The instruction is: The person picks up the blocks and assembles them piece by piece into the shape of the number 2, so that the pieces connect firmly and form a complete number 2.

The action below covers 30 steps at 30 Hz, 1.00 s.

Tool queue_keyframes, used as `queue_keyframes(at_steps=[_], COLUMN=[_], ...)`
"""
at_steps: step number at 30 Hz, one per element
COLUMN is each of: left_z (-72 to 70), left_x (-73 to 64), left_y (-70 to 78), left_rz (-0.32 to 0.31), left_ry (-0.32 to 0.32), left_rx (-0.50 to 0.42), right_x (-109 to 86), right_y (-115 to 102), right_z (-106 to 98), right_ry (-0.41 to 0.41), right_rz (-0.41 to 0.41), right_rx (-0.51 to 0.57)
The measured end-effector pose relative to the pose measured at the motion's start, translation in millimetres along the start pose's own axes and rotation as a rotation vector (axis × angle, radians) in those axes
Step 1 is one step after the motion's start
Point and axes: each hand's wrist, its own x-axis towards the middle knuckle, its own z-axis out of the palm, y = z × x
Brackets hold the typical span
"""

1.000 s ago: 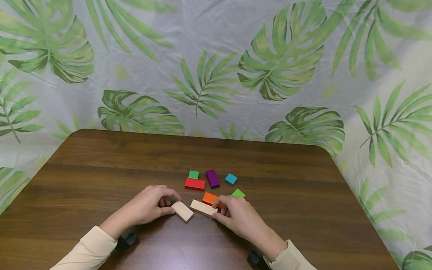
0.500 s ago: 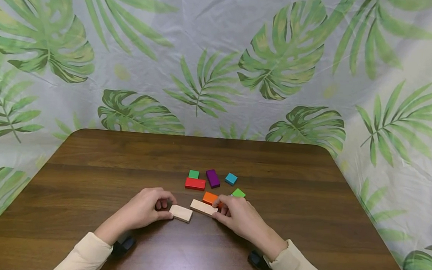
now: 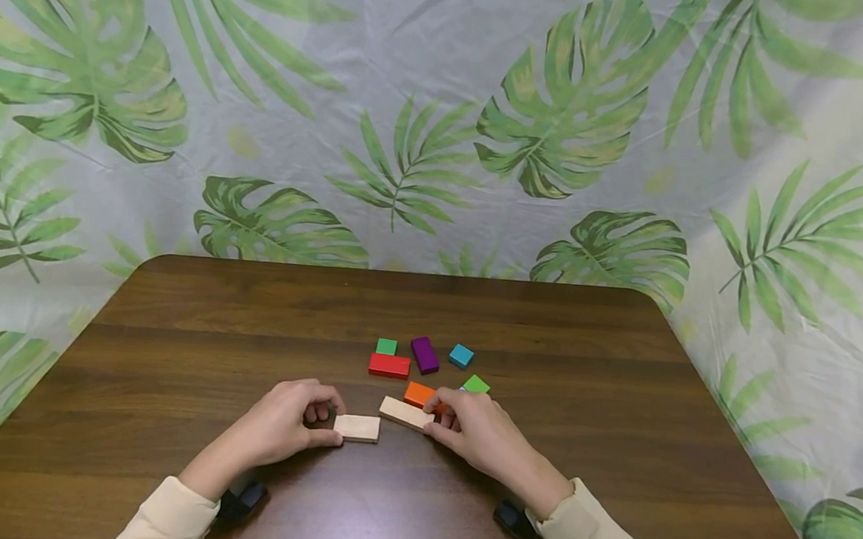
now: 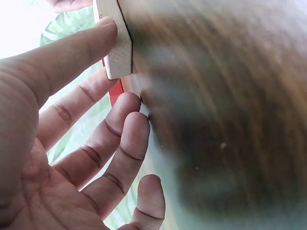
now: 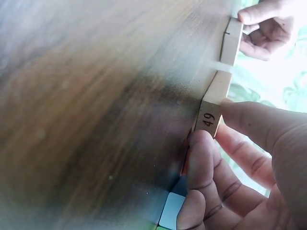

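Observation:
My left hand (image 3: 287, 420) pinches the left end of a plain wooden block (image 3: 358, 428) between thumb and index finger. That block lies almost square to the table's front, and its pale side (image 4: 120, 45) shows in the left wrist view. The other left fingers stay loosely bent beside it. With thumb and index finger, my right hand (image 3: 479, 427) holds the right end of a second plain wooden block (image 3: 402, 413), set at a slant. Its end (image 5: 208, 119) bears the number 49 in the right wrist view. A small gap separates the two blocks.
Behind the second block lies an orange block (image 3: 419, 394), partly hidden by my right hand. Farther back are red (image 3: 390, 367), green (image 3: 386, 346), purple (image 3: 425, 355) and blue (image 3: 460, 355) blocks. A light green block (image 3: 477, 385) sits just beyond my right hand.
My left hand has drawn back a little to the left and nearer, turning its wooden block from a slant to nearly level across the view. The right hand and its block have stayed put.

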Motion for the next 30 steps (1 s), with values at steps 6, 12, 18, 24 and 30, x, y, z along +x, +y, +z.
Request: queue_keyframes(at_steps=[6, 12, 18, 24, 30], left_z=[0.7, 0.0, -0.2, 0.1, 1.1], left_x=[-2.5, -5.4, -6.7, -6.9, -6.0], left_y=[0.0, -1.0, -1.8, -3.3, -5.2], left_rz=[0.001, -0.008, -0.011, -0.011, -0.011], left_ry=[0.007, 0.012, 0.015, 0.025, 0.023], left_rx=[-0.013, -0.031, -0.042, -0.044, -0.047], right_x=[0.1, 0.1, 0.0, 0.6, 1.3], right_y=[0.4, 0.1, -0.5, -0.8, 0.4], right_z=[0.3, 0.0, -0.5, -1.1, -1.3], right_ry=[-0.007, -0.006, -0.011, -0.012, -0.023], right_rz=[0.006, 0.016, 0.014, 0.013, 0.022], right_rx=[0.008, 0.009, 0.013, 0.014, 0.019])
